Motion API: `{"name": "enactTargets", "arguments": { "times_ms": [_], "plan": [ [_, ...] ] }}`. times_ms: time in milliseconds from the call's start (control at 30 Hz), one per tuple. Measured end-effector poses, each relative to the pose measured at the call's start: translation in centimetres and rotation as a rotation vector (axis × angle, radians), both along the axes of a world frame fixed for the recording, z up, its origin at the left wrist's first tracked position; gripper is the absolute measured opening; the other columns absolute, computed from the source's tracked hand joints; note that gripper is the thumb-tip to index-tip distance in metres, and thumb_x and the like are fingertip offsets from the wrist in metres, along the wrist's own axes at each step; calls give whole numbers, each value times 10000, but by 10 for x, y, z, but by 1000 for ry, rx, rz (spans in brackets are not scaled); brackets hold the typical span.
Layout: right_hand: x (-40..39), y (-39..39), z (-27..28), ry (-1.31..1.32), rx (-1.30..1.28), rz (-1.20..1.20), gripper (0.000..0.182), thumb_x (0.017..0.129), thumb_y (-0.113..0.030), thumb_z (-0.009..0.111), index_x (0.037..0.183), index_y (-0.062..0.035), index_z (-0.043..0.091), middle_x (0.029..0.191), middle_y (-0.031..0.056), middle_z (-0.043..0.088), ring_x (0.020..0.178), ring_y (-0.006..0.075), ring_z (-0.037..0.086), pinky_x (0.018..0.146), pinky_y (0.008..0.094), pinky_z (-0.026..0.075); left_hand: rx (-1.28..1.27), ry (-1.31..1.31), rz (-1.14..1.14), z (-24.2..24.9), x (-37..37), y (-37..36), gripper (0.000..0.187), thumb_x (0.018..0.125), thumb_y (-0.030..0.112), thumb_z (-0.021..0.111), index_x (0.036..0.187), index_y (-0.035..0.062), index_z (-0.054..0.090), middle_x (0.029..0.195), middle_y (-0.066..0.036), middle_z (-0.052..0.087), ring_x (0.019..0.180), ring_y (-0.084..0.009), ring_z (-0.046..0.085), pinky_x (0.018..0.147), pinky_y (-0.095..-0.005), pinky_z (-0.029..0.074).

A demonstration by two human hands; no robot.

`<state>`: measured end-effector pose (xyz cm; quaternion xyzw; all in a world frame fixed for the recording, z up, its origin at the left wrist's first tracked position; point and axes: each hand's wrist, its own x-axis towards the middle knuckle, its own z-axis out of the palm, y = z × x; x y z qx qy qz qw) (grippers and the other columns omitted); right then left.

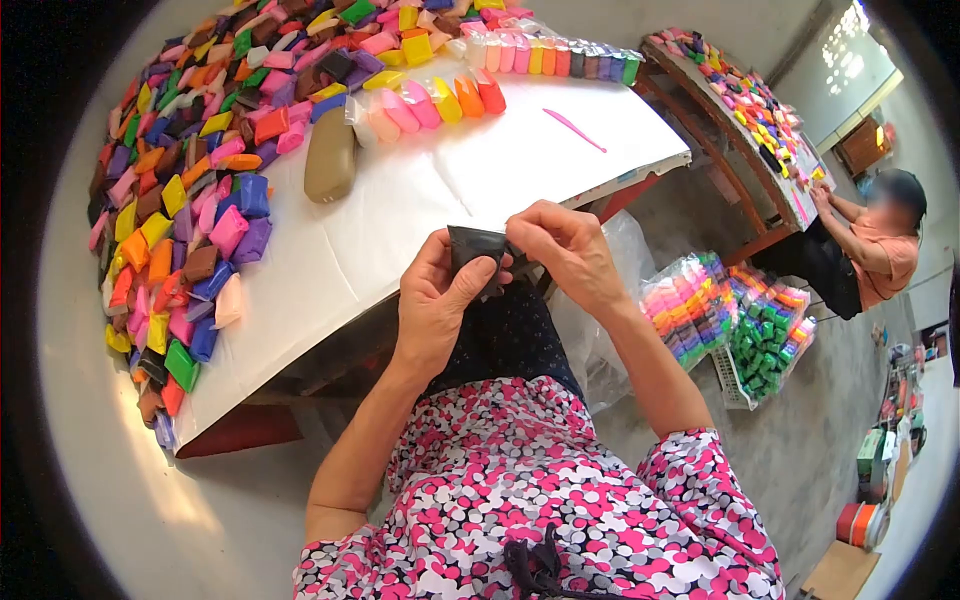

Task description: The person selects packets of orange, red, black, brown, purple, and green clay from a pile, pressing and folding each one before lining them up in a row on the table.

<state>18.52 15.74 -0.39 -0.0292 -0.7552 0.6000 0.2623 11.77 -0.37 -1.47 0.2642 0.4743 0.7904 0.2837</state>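
My left hand (pixel 440 295) is closed around a small black packet (pixel 474 246), its thumb lying across the front. The wrapper looks like soft, shiny plastic. At the packet's upper right corner, my right hand (pixel 568 252) is closed in a pinch, fingertips against the edge. Both hands are above my lap, just off the near edge of the white-covered table (pixel 300 270). On that table, a strip of wrapped packets (pixel 430 105) in pink, yellow, orange and red lies beyond my hands, with a longer multicoloured strip (pixel 555 57) behind it.
Loose coloured packets (pixel 190 220) are heaped along the table's left and far side. An olive-brown case (pixel 332 155) and a thin pink plastic tool (pixel 575 130) lie on the white cover. Bagged packets (pixel 760 335) fill a floor basket at right. Another person (pixel 880 235) sits at a second table.
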Motion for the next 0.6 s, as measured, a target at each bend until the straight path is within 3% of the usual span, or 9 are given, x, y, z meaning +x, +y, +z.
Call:
{"name": "enactTargets", "arguments": {
  "times_ms": [133,233,333,433,600],
  "plan": [
    [1,-1,5,-88,-340,201,180,858,-144,695,876,33,665,764,20,611,714,63,553,601,243,445,-57,50,9,-2,-2,0,220,932,145,629,1092,15,552,940,-76,660,815,-125,622,756,-270,531],
    [2,-2,10,5,212,-63,143,828,-109,700,851,19,640,756,42,567,686,128,573,570,294,460,-132,72,-4,-1,-3,-1,214,937,176,629,1078,29,564,924,-55,658,777,-104,601,701,-250,507],
    [-5,-6,5,303,746,-321,105,807,-74,682,808,-8,601,733,83,527,649,225,579,557,347,468,-165,69,-7,-3,-6,2,212,942,194,622,1075,38,571,915,-43,658,763,-96,594,675,-243,493],
    [-7,-6,8,387,962,-433,107,797,-49,661,780,-18,560,752,110,530,651,294,578,555,373,474,-159,55,-7,5,-4,7,219,942,210,630,1062,36,575,874,-22,648,754,-80,580,664,-230,474],
    [-3,-4,23,36,343,-349,213,853,-145,680,897,43,591,814,126,617,619,228,608,558,329,484,-198,183,60,21,-9,16,233,964,197,586,1119,27,553,924,-25,635,783,-75,568,696,-224,473]
  ]
}}
